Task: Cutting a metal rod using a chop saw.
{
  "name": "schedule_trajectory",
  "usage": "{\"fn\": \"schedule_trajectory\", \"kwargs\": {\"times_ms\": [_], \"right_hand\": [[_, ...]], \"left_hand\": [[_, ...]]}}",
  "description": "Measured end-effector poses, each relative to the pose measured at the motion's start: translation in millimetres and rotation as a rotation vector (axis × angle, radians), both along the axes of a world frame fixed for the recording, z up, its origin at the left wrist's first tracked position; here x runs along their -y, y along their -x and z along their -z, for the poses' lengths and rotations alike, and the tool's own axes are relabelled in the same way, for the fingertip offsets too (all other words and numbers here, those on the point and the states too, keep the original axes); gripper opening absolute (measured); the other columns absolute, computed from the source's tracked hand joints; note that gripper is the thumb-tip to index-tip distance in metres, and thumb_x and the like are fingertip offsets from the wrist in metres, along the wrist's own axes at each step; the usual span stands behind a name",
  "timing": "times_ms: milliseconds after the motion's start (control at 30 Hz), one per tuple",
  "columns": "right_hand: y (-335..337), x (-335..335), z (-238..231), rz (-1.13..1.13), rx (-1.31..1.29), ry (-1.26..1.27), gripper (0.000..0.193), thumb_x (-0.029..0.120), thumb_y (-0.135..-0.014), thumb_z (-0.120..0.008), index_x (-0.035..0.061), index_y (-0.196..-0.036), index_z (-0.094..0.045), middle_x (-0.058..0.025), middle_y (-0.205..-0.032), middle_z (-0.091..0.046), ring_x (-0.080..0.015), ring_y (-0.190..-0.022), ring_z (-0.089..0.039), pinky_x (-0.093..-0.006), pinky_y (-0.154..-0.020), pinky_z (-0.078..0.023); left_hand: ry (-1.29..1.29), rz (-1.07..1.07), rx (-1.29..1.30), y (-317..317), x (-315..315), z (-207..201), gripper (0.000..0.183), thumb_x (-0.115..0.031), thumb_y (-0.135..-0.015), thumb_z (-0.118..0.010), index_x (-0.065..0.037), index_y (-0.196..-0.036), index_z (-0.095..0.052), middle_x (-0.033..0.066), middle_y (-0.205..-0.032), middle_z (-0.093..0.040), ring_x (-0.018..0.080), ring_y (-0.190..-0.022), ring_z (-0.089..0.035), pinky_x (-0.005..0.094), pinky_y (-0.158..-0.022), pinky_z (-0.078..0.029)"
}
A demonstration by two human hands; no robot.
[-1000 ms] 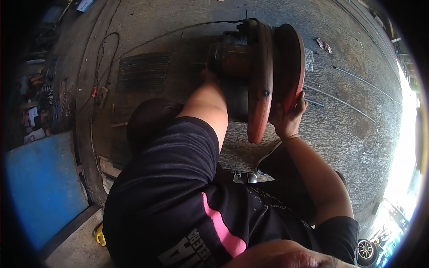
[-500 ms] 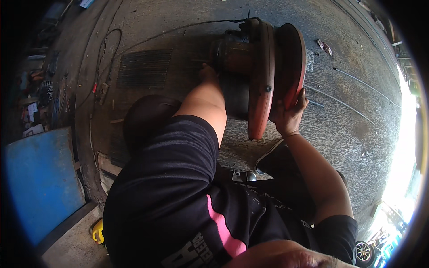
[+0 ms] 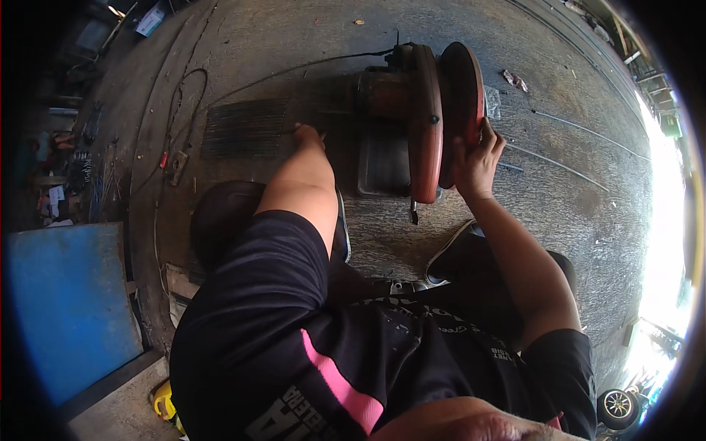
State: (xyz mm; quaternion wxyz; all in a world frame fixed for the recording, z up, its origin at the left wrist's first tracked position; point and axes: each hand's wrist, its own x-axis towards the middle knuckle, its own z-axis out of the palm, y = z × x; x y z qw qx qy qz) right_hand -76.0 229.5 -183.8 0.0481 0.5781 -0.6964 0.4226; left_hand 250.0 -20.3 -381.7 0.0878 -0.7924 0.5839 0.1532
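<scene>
The right hand [image 3: 476,163] is closed around the rim of the orange guard on a chop saw [image 3: 423,121] that sits on the concrete floor [image 3: 559,191] straight ahead of the person. The left hand [image 3: 309,136] reaches out to the left of the saw, resting on thin metal rods [image 3: 246,126] laid in a flat bundle; I cannot tell whether its fingers are curled or flat. The saw looks heavy and rigid, best held by its handle or guard, well away from the blade. The rods look light, stiff and springy, likely to roll. A cable [image 3: 294,70] trails beyond them.
</scene>
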Motion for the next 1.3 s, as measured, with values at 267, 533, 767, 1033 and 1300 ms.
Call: {"fn": "schedule_trajectory", "kwargs": {"times_ms": [267,533,767,1033,1300], "right_hand": [[-47,16,-75,-0.228,-0.033,0.116,0.022,0.012,-0.08,-0.062,0.0032,-0.1,-0.058,-0.0155,-0.095,-0.055,-0.0355,-0.091,-0.05,-0.0442,-0.083,-0.042],[-124,20,-21,-0.545,-0.309,-0.494,0.033,0.012,-0.08,-0.058,0.0077,-0.112,-0.056,-0.0174,-0.104,-0.056,-0.037,-0.105,-0.054,-0.0395,-0.091,-0.046],[-162,42,32,-0.661,-0.241,-1.058,0.025,0.013,-0.083,-0.054,0.0047,-0.103,-0.067,-0.0206,-0.107,-0.064,-0.0363,-0.102,-0.062,-0.0435,-0.088,-0.051],[-218,65,96,-0.456,-0.042,-1.152,0.022,0.005,-0.083,-0.054,0.0049,-0.1,-0.067,-0.0214,-0.107,-0.064,-0.0373,-0.1,-0.063,-0.0455,-0.086,-0.052],[-220,82,126,-0.471,-0.023,-1.196,0.023,0.01,-0.084,-0.056,0.0007,-0.101,-0.067,-0.0227,-0.106,-0.064,-0.0365,-0.1,-0.063,-0.0444,-0.086,-0.052]], "left_hand": [[0.186,-1.052,-1.34,3,-35,-64,0.043,-0.036,-0.1,-0.039,-0.007,-0.132,-0.041,0.0162,-0.129,-0.047,0.036,-0.11,-0.054,0.0508,-0.084,-0.056],[-0.081,-0.751,-1.578,-19,-61,-66,0.033,-0.029,-0.101,-0.04,-0.007,-0.123,-0.048,0.0137,-0.121,-0.055,0.0316,-0.107,-0.058,0.0489,-0.08,-0.058],[-0.153,-0.801,-1.558,-53,-51,-38,0.029,-0.026,-0.099,-0.045,-0.009,-0.122,-0.05,0.0139,-0.121,-0.056,0.0316,-0.106,-0.06,0.0485,-0.077,-0.058],[0.012,-0.327,-0.619,-17,-37,-30,0.045,-0.009,-0.078,-0.061,0.002,-0.121,-0.051,0.0235,-0.119,-0.058,0.0361,-0.113,-0.056,0.0443,-0.091,-0.049],[-0.136,0.449,-0.349,-13,-36,12,0.05,-0.031,-0.081,-0.057,0.001,-0.118,-0.059,0.0233,-0.125,-0.055,0.0379,-0.118,-0.051,0.0382,-0.1,-0.042]]}}
